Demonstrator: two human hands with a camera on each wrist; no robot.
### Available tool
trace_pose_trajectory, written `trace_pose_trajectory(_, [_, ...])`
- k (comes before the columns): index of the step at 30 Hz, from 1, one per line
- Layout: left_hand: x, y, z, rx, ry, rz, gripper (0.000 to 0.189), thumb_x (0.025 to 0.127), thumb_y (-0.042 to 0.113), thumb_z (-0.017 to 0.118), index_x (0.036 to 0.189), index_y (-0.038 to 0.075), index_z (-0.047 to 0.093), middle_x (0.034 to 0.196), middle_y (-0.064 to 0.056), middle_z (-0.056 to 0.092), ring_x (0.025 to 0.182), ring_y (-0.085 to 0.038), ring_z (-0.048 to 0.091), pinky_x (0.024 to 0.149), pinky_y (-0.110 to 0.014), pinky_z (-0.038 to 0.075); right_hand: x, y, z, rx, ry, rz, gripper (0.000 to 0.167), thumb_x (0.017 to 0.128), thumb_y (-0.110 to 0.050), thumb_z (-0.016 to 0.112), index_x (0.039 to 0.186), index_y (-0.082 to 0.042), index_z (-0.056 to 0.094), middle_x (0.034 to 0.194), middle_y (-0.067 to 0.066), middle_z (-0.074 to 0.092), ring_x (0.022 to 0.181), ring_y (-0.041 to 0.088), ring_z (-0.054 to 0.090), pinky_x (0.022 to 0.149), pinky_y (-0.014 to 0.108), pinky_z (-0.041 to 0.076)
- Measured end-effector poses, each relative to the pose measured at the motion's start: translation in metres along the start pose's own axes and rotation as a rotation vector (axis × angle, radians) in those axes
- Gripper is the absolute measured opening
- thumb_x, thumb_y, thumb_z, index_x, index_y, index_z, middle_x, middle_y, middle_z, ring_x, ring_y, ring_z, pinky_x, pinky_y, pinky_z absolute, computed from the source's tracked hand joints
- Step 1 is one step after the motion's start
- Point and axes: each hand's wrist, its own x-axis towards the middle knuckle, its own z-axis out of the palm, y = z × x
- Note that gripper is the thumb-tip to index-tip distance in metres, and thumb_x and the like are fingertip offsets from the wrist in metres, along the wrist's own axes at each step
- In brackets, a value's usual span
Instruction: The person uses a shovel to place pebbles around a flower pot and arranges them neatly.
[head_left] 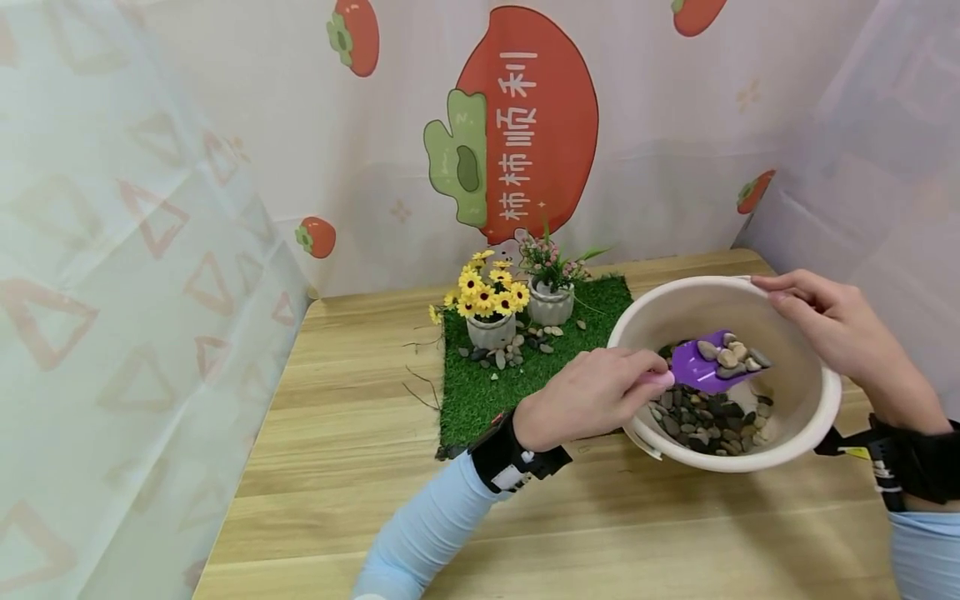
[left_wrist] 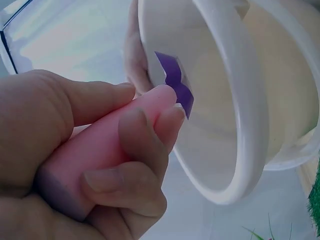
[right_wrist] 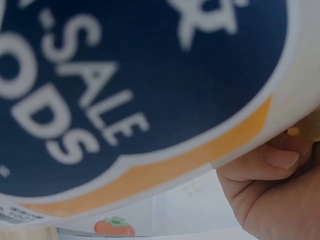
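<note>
In the head view my left hand [head_left: 588, 396] grips the pink handle [left_wrist: 107, 142] of a small purple toy shovel [head_left: 697, 364]. Several pale pebbles [head_left: 727, 357] lie on the shovel's blade, which is inside the mouth of a cream bucket [head_left: 828, 408]. Darker pebbles [head_left: 705, 417] cover part of the bucket's bottom. My right hand [head_left: 840, 325] holds the bucket by its far right rim, the bucket tilted toward me. Close up in the right wrist view, the bucket's wall shows a dark blue label [right_wrist: 165, 90] beside that hand's curled fingers [right_wrist: 280, 160].
Left of the bucket, a green turf mat [head_left: 480, 408] lies on the wooden table [head_left: 337, 433]. On it stand a pot of yellow flowers [head_left: 491, 332] and a pot of pink flowers [head_left: 551, 304], with loose pebbles [head_left: 498, 354] around them. A printed curtain [head_left: 375, 158] hangs behind.
</note>
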Motion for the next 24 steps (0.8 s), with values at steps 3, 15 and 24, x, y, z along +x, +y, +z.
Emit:
trace_pose_trajectory(3, [0.000, -0.003, -0.006, -0.018, 0.004, 0.001, 0.024, 0.104, 0.029, 0.049, 0.115, 0.015, 0.065, 0.090, 0.011, 0.062, 0.068, 0.004, 0.051, 0.060, -0.007, 0.039, -0.001, 0.001, -0.001, 0.014, 0.004, 0.001, 0.024, 0.100, -0.007, 0.054, 0.119, -0.003, 0.066, 0.093, -0.032, 0.063, 0.070, -0.006, 0.060, 0.054, 0.014, 0.047])
trace_pose_trajectory(15, [-0.007, -0.019, -0.035, -0.023, 0.028, -0.110, 0.027, 0.103, 0.034, 0.051, 0.117, 0.016, 0.067, 0.091, 0.007, 0.069, 0.069, -0.002, 0.054, 0.059, -0.014, 0.038, -0.005, 0.006, -0.001, 0.011, 0.027, -0.013, 0.023, 0.100, -0.007, 0.054, 0.117, -0.003, 0.067, 0.098, -0.038, 0.060, 0.071, -0.009, 0.058, 0.054, 0.013, 0.044])
trace_pose_trajectory(24, [-0.016, -0.029, -0.054, 0.001, 0.051, -0.209, 0.027, 0.101, 0.037, 0.054, 0.112, 0.017, 0.070, 0.085, 0.007, 0.069, 0.064, -0.004, 0.054, 0.059, -0.018, 0.041, -0.004, 0.007, -0.002, 0.016, 0.031, -0.008, 0.023, 0.100, -0.007, 0.053, 0.118, -0.005, 0.067, 0.100, -0.038, 0.060, 0.072, -0.009, 0.058, 0.056, 0.012, 0.043])
